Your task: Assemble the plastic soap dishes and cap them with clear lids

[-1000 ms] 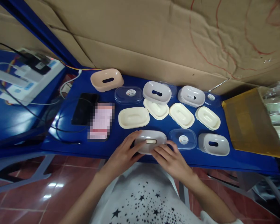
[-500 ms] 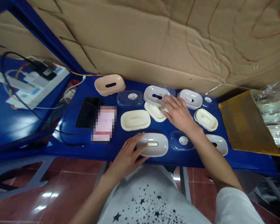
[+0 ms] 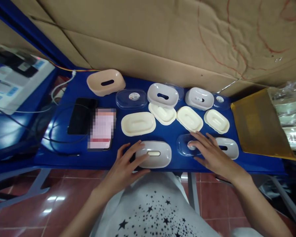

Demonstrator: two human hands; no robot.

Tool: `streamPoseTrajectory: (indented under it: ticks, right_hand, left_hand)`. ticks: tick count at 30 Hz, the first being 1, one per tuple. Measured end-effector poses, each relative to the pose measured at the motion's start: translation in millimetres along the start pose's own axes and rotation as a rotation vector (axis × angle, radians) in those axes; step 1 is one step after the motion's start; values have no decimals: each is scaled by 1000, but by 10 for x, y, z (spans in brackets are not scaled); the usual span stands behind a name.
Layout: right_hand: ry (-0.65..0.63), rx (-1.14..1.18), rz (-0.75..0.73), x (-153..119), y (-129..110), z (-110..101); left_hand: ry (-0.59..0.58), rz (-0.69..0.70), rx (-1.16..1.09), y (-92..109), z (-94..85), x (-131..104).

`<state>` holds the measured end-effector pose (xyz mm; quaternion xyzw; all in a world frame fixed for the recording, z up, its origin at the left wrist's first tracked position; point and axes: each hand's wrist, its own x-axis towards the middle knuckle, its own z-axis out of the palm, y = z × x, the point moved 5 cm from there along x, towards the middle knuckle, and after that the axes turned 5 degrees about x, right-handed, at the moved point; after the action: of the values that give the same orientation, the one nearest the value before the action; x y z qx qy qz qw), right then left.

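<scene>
My left hand (image 3: 128, 163) rests at the left end of a pale grey oval soap dish (image 3: 165, 158), fingers apart, with fingertips over its rim. A cream-coloured part shows in the dish's slot. Over a clear plastic lid (image 3: 182, 144) with a round sticker, my right hand (image 3: 212, 154) is spread open; its fingertips cover part of the lid, and whether they touch it I cannot tell. Just right of that hand lies another grey dish (image 3: 233, 148), partly hidden. Behind the hands are several cream oval trays, among them one at the left (image 3: 138, 123) and one in the middle (image 3: 189, 118).
Along the back stand a peach dish (image 3: 96, 84), a clear lid (image 3: 123, 98) and two grey dishes. Two phones lie at left, one dark (image 3: 81, 115), one lit (image 3: 101, 128). A power strip (image 3: 14, 82) with cables is further left. A cardboard box (image 3: 256, 125) holds plastic-wrapped items.
My right hand has moved from the grey dishes at the back down to the clear lid in front, uncovering a cream tray. My left hand stays at the front dish. The view has shifted slightly.
</scene>
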<state>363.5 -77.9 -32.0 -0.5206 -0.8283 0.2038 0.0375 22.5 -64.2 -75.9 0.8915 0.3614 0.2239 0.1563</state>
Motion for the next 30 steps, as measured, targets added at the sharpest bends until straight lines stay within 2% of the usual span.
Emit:
streamPoseTrajectory:
  ticks: [7,13,17,20,24,30]
  right_hand:
    - [177,178,22,98,75,-21]
    - [156,139,-17,128,51,86]
    - [103,185,-35,159,-125,141]
    - [72,192,-111,215,-344,172]
    - [56,113,-238,320,-573,201]
    - [68,5,-316,388,-706,192]
  left_hand:
    - [55,-38,22,160,144,185]
    - [54,-57,20,194,188,203]
    - [91,-56,0,193,202,219]
    - [104,-57,-79,183,275,264]
    - [62,-54,-212,157,366,314]
    - [-18,-49,-258,105,327,277]
